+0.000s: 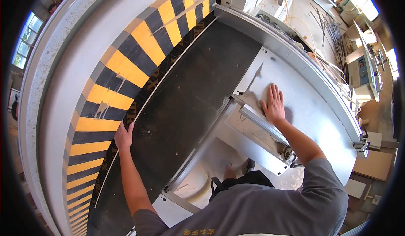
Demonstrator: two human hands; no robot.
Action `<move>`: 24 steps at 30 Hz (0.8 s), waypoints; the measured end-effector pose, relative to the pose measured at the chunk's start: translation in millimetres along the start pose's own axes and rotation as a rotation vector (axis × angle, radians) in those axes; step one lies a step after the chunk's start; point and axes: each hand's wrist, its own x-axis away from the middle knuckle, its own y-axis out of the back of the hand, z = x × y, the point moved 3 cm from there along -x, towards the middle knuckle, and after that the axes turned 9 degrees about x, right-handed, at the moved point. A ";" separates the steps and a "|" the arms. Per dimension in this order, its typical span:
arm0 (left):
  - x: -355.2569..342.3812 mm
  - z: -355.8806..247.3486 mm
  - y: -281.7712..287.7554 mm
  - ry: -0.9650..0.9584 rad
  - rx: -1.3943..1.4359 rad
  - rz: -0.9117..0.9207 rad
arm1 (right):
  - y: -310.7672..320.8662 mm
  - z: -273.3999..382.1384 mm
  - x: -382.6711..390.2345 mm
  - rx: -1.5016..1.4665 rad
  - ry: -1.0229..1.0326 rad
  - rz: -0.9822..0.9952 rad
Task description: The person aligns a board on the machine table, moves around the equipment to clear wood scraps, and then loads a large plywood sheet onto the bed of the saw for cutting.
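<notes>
My left hand [123,138] lies at the pale edge [173,66] of a dark panel, beside the yellow-and-black striped beam [122,67]. Its thumb is stretched out, and some fingers are partly hidden near the beam's lower side. The dark panel [192,96] lies flat on the machine bed, its surface dusty and marked with pale specks. My right hand [275,105] rests palm down, fingers extended, on a bare metal table [312,109] to the right of the panel. Neither hand visibly holds anything.
Between panel and striped beam shows a dark strip with printed lettering. A metal rail [259,124] and an open gap in the table lie before me. A raised metal fence [291,54] curves along the far right. Boards [371,165] lie on the right; a control panel [363,67] stands beyond.
</notes>
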 end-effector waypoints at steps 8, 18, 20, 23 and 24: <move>-12.6 8.1 -8.8 0.038 0.008 0.021 | 6.0 -2.8 -4.7 0.010 -0.004 0.017; -14.5 30.0 -33.6 0.226 0.093 0.127 | 0.2 -15.7 11.2 0.016 0.006 0.020; -43.9 38.2 -19.9 0.214 0.092 0.095 | 8.9 1.5 -9.5 0.013 0.006 -0.001; -53.4 48.8 -27.8 0.216 0.091 0.096 | 8.7 3.6 -10.7 0.029 0.007 0.036; -49.4 52.3 -33.8 0.221 0.086 0.109 | 6.0 0.8 -5.7 0.021 0.008 0.022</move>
